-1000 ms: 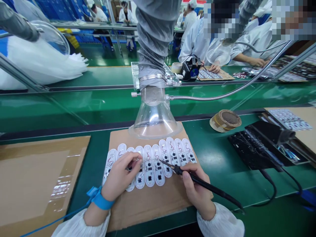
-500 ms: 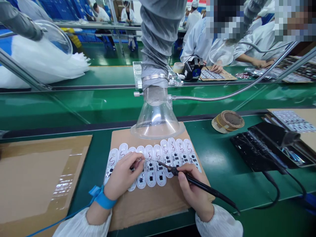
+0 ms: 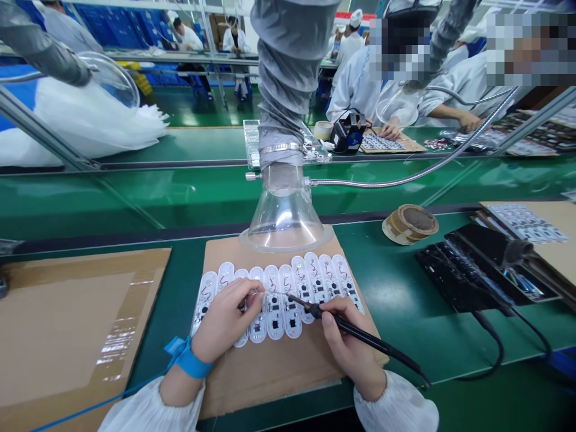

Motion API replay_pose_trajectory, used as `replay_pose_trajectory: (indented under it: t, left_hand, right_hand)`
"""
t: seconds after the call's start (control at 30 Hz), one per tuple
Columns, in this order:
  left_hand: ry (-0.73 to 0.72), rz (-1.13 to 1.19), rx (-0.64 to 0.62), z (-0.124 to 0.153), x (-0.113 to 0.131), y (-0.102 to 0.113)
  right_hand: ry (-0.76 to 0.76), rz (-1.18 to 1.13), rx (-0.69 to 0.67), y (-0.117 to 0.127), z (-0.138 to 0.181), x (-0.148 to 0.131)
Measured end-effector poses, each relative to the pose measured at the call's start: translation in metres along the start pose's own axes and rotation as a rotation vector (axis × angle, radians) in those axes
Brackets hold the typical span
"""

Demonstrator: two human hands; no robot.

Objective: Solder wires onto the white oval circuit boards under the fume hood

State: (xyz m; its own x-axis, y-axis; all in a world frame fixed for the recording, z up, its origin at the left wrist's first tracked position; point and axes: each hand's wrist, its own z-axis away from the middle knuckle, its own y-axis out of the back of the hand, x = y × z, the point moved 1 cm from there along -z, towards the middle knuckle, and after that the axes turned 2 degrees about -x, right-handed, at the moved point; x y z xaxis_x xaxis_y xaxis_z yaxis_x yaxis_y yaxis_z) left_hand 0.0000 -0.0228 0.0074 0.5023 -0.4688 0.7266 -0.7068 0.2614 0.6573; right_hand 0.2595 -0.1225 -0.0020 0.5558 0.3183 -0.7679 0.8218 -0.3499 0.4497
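My right hand grips a black soldering iron, its tip resting at a board in the middle of the row. Pinched in the fingers of my left hand is a thin strand of solder wire that reaches toward the tip. Under both hands, white oval housings with circuit boards and small red and dark wires stand side by side on a cardboard sheet. The left hand covers some of them. A blue wrist strap with a cord circles my left wrist.
A clear fume hood hangs just beyond the boards on a grey duct. At right are a tape roll and a black soldering station. Taped cardboard lies at left. Co-workers sit across the bench.
The camera view has shifted slightly. Both hands stay almost in place, with the soldering iron's tip and the solder wire still at the middle boards.
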Motion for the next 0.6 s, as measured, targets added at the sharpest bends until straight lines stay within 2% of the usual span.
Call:
replay_pose_trajectory:
  t: [0.43, 0.6]
  left_hand:
    - [-0.014, -0.006, 0.059, 0.0004, -0.0026, -0.0049]
    - [0.052, 0.021, 0.153, 0.0017, -0.0019, -0.0026]
  right_hand:
    - [0.005, -0.011, -0.001, -0.0014, 0.0007, 0.0021]
    - [0.005, -0.029, 0.001, -0.0011, -0.0003, -0.0005]
